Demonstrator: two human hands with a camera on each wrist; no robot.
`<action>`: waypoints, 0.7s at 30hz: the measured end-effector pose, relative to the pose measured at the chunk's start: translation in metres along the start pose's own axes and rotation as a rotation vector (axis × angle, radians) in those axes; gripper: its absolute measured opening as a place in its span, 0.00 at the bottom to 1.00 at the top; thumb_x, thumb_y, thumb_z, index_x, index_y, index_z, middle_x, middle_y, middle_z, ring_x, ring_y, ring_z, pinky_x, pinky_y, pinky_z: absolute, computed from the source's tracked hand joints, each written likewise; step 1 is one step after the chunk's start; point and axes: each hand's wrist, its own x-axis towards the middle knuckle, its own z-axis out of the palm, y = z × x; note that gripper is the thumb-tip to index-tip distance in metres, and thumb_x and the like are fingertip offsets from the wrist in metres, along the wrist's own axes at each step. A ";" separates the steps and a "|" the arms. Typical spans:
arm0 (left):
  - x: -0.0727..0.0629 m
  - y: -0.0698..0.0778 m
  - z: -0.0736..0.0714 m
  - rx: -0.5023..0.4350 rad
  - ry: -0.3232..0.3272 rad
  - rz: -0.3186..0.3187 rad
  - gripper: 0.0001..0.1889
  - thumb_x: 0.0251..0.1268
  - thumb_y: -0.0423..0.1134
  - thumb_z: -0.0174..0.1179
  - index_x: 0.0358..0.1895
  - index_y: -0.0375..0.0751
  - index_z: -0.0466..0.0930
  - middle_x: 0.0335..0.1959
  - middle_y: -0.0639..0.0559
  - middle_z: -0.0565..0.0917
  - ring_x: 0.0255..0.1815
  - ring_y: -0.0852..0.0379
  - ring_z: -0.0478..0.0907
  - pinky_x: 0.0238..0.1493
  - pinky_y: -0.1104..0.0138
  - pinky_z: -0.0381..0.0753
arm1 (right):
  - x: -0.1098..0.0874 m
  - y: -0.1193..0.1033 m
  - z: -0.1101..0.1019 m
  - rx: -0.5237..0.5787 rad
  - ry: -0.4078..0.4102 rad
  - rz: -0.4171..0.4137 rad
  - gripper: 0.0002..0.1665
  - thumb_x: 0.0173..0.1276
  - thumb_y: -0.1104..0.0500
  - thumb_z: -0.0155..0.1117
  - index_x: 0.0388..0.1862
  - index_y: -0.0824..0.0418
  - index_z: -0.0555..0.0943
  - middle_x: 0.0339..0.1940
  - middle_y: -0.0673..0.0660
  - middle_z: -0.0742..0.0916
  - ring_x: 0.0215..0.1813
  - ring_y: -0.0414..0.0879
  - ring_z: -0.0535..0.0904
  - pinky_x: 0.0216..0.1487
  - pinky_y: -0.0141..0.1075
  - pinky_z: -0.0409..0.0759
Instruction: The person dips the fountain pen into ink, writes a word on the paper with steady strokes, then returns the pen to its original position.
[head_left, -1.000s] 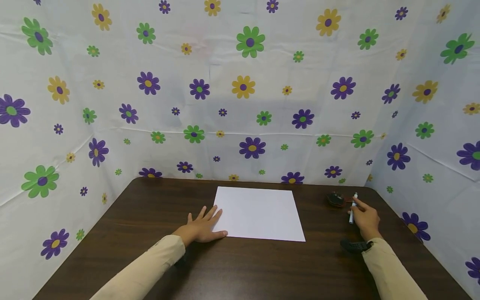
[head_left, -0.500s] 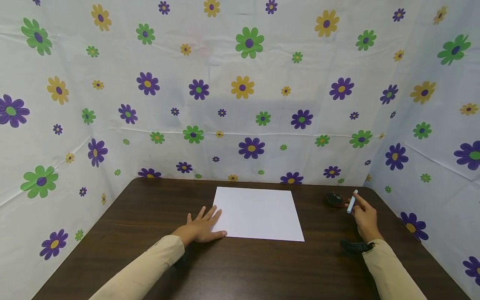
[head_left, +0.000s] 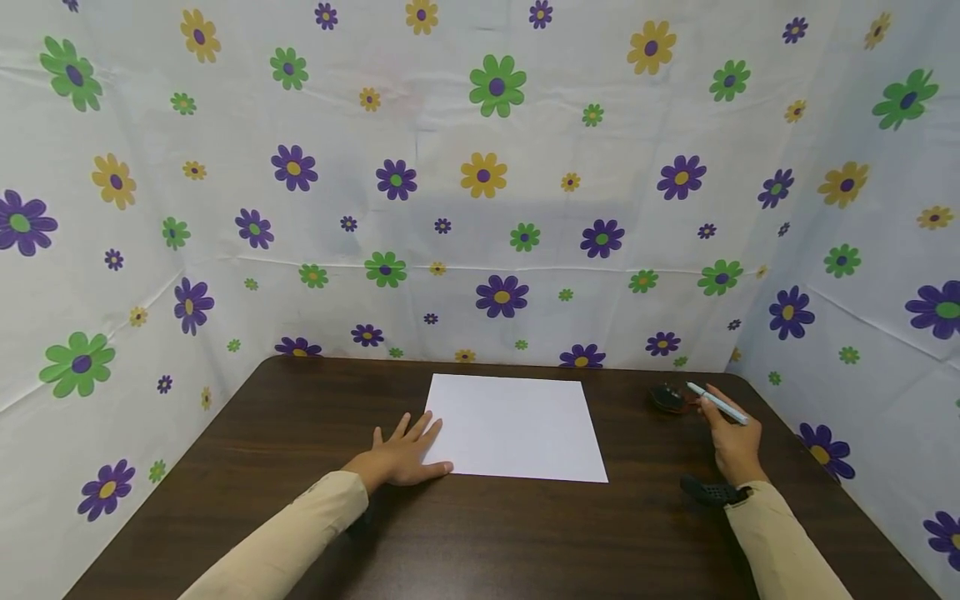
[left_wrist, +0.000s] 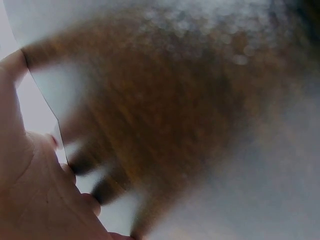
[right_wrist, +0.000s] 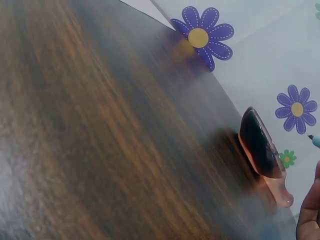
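Fingers spread, my left hand (head_left: 405, 458) rests on the lower left edge of a blank white sheet of paper (head_left: 517, 429). In the left wrist view, the palm (left_wrist: 42, 192) and fingertips lie along the paper's edge. To the right of the sheet, my right hand (head_left: 733, 442) holds a slim pale blue pen (head_left: 718, 404) between thumb and fingers, slanted with its tip toward the upper left. The dark pen tip (right_wrist: 312, 137) shows at the right edge of the right wrist view, where most of that hand is out of frame.
A glossy dark object with a reddish handle (head_left: 670, 398) lies just left of the right hand; in the right wrist view its rounded dark top (right_wrist: 260, 145) shows. Dark wooden table (head_left: 525, 542) beneath. A flower-print sheet (head_left: 420, 208) hangs behind and at both sides.
The right hand has turned the pen from nearly upright to a slant across the fingers, its end now over the hand. The left hand and paper stay put.
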 end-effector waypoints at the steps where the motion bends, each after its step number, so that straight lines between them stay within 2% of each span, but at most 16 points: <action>1: 0.002 -0.002 0.002 0.003 0.001 -0.001 0.49 0.57 0.76 0.45 0.78 0.55 0.45 0.79 0.52 0.42 0.78 0.38 0.35 0.64 0.30 0.30 | 0.000 0.000 0.000 0.008 0.004 0.013 0.27 0.64 0.67 0.64 0.62 0.71 0.74 0.31 0.43 0.89 0.35 0.33 0.84 0.39 0.22 0.79; 6: 0.010 -0.010 0.011 -0.012 0.031 0.005 0.51 0.54 0.79 0.43 0.77 0.56 0.46 0.79 0.53 0.42 0.78 0.39 0.35 0.63 0.30 0.29 | 0.000 -0.001 -0.002 0.026 -0.020 0.034 0.29 0.64 0.65 0.65 0.64 0.72 0.72 0.30 0.45 0.89 0.33 0.36 0.85 0.38 0.24 0.80; 10: 0.006 -0.006 0.007 -0.012 0.022 0.002 0.49 0.56 0.77 0.44 0.77 0.56 0.46 0.79 0.53 0.42 0.78 0.40 0.34 0.64 0.30 0.29 | 0.000 0.000 -0.002 0.056 -0.038 0.011 0.26 0.63 0.68 0.65 0.61 0.72 0.74 0.31 0.47 0.89 0.33 0.36 0.86 0.39 0.25 0.81; 13: -0.001 0.000 0.001 -0.009 0.010 0.005 0.48 0.58 0.75 0.45 0.77 0.53 0.46 0.79 0.51 0.43 0.77 0.38 0.36 0.64 0.30 0.30 | 0.000 0.001 0.000 0.038 -0.022 -0.014 0.22 0.61 0.70 0.66 0.56 0.72 0.78 0.32 0.46 0.88 0.33 0.35 0.85 0.38 0.24 0.81; 16: -0.006 0.005 -0.005 -0.011 0.009 0.008 0.47 0.60 0.72 0.47 0.77 0.51 0.48 0.79 0.49 0.45 0.77 0.36 0.37 0.63 0.29 0.31 | 0.000 0.002 0.001 -0.024 0.020 -0.022 0.15 0.59 0.68 0.69 0.47 0.68 0.83 0.31 0.44 0.86 0.32 0.32 0.82 0.37 0.22 0.79; 21: -0.009 0.008 -0.007 -0.001 0.024 0.009 0.45 0.62 0.71 0.47 0.77 0.51 0.49 0.79 0.49 0.46 0.77 0.37 0.40 0.64 0.29 0.35 | 0.000 0.001 0.000 -0.065 0.065 0.015 0.07 0.58 0.67 0.71 0.36 0.60 0.85 0.28 0.43 0.85 0.32 0.32 0.81 0.36 0.20 0.78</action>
